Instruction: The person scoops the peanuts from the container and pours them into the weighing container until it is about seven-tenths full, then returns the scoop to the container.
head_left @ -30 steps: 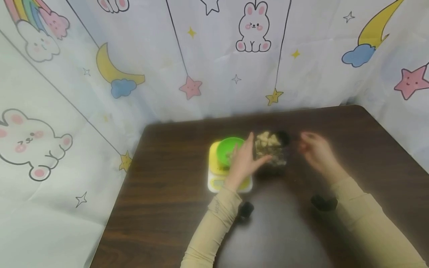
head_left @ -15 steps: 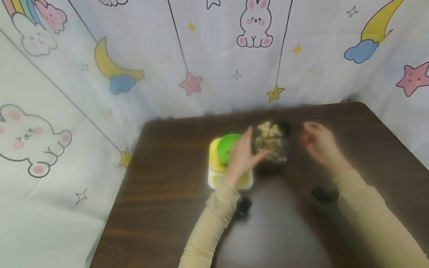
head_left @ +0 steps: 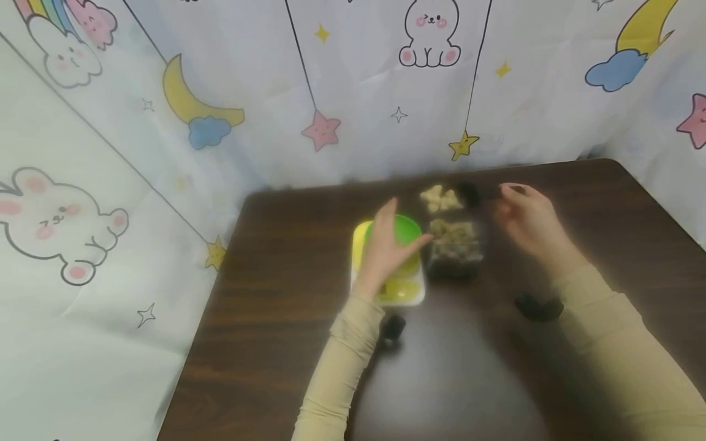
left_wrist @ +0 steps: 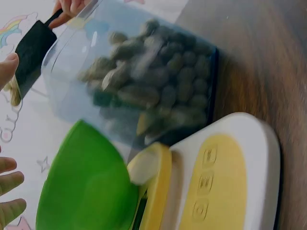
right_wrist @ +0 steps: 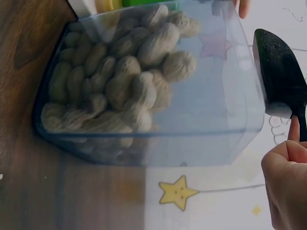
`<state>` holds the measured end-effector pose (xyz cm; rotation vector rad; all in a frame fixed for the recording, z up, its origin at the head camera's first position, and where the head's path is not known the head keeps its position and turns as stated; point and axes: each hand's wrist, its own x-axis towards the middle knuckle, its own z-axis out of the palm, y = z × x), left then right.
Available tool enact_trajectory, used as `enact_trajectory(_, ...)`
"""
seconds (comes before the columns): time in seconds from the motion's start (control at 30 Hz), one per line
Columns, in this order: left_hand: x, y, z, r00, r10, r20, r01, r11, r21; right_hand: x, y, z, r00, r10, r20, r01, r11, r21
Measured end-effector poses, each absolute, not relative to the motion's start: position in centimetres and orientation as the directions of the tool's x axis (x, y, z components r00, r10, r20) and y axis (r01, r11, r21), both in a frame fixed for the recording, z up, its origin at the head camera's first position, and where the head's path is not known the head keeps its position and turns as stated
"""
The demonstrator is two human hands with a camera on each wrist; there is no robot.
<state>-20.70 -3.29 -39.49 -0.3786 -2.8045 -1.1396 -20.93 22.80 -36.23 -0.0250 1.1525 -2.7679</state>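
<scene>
My right hand [head_left: 532,223] grips the handle of a black scoop [right_wrist: 280,67]. Unshelled peanuts [head_left: 439,198] lie on the scoop, which is raised above the rim of a clear bin [right_wrist: 211,110]. More peanuts [right_wrist: 124,91] half fill that bin. Left of it stands a yellow-and-white kitchen scale [left_wrist: 261,158] carrying a green bowl [left_wrist: 86,182]. Over the bowl in the head view is my left hand [head_left: 383,248], fingers extended and thumb spread, holding nothing. It partly hides the bowl and scale.
Everything stands on a dark wood-grain table [head_left: 265,275]. A patterned white sheet [head_left: 358,73] hangs close behind the table. Dark wrist-worn pieces show by both sleeves, one at the left wrist [head_left: 393,327] and one at the right [head_left: 537,306].
My left hand has moved left, from between bowl and bin to over the bowl. The loaded scoop has shifted slightly left and farther from the bin in the head view, which has tilted down a little.
</scene>
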Motion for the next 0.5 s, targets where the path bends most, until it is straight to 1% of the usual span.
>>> enact_trajectory(0.1,-20.9,-4.1,-39.5,-0.969,0.152,0.193,0.244,0.69,0.682,-20.9,22.3,-35.7,-0.989,-0.143,-0.039,0.126,-0.677,-0.725)
enact_trajectory(0.2,-20.9,-5.0,-39.5,-0.974,0.107,0.197,0.218,0.664,0.715,-20.9,21.6,-35.4,-0.987,-0.152,-0.053,0.142,-0.661,-0.737)
enact_trajectory(0.37,-20.8,-6.2,-40.2,-0.983,0.053,0.173,0.168,0.623,0.764,-21.1,20.7,-35.3,-0.984,-0.159,-0.083,0.164,-0.615,-0.771)
enact_trajectory(0.5,-20.8,-6.5,-41.1,-0.987,0.033,0.154,0.144,0.595,0.791,-21.2,20.2,-35.4,-0.981,-0.163,-0.104,0.179,-0.57,-0.802)
